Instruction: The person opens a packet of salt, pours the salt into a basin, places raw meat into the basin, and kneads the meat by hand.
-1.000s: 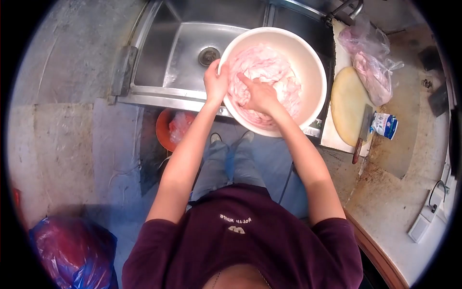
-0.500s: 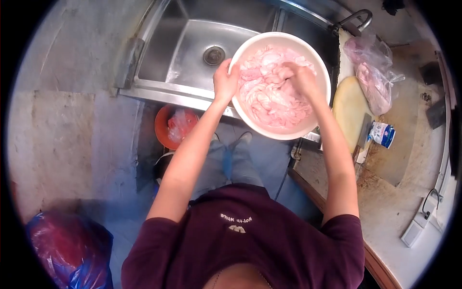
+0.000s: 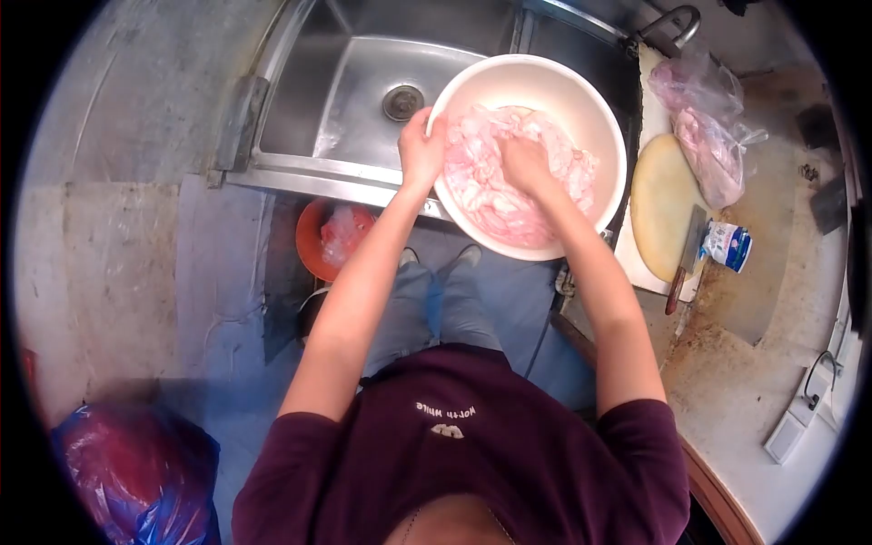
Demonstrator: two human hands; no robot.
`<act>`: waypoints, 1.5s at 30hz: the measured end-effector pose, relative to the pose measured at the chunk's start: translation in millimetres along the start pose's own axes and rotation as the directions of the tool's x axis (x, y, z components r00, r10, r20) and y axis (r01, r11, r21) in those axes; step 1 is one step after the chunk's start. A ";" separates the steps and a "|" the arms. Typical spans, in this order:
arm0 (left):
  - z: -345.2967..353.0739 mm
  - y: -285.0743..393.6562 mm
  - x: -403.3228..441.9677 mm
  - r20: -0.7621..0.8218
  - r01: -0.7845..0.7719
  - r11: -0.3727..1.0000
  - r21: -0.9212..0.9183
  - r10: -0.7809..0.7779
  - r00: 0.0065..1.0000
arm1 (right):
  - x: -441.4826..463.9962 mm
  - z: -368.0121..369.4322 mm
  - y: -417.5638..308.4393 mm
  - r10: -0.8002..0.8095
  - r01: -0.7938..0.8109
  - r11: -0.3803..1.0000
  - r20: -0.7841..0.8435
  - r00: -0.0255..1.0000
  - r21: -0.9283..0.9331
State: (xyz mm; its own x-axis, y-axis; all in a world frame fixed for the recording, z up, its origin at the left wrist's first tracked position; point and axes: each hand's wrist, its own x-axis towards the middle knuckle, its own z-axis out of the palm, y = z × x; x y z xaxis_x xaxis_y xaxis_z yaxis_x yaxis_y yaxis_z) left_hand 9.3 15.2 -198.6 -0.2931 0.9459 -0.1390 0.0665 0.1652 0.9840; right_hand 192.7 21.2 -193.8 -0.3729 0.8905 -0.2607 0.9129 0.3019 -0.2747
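A large white basin [image 3: 509, 84] rests over the front edge of the sink, at its right part. Pale pink raw meat [image 3: 568, 173] in wet, folded strips fills its lower part. My left hand [image 3: 421, 153] grips the basin's left rim, thumb on the inner side. Deep in the basin, my right hand [image 3: 525, 163] presses into the meat with its fingers curled. The fingertips are sunk among the strips and hidden.
A steel sink [image 3: 363, 109] with a drain lies to the left. On the right are a round cutting board [image 3: 668, 200], a cleaver [image 3: 686, 263], a blue-white packet [image 3: 727, 245] and bagged meat [image 3: 713, 159]. An orange bucket [image 3: 313, 241] stands below.
My right hand has moved left through the meat, from the right side toward the middle. The meat has shifted toward the near side, baring the far basin wall. My left hand stays on the rim.
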 end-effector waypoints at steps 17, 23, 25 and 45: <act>0.5 -0.4 0.0 0.009 -0.114 0.992 0.061 0.113 0.994 | 54.9 -41.9 -2.1 -0.061 0.068 0.996 -0.128 0.990 0.052; 0.2 -3.4 1.7 0.020 -0.098 0.995 0.017 0.098 0.995 | 15.0 -0.2 -52.7 -0.077 0.082 0.995 0.076 0.994 -0.064; -0.3 -6.3 5.7 0.010 -0.126 0.991 0.035 0.125 0.992 | 8.4 9.2 -50.4 -0.082 0.083 0.996 0.090 0.993 -0.012; -0.9 8.3 -3.2 0.053 -0.050 0.997 0.064 0.047 0.998 | -45.9 23.1 13.3 0.139 -0.137 0.985 0.013 0.990 -0.107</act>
State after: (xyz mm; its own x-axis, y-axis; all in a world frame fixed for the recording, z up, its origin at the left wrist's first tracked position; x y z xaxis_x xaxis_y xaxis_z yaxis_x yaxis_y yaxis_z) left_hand 10.0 13.3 -189.8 -0.2390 0.9660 -0.0982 0.1418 0.1348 0.9807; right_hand 218.2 -23.6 -206.9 -0.2442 0.9192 -0.3089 0.9679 0.2115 -0.1359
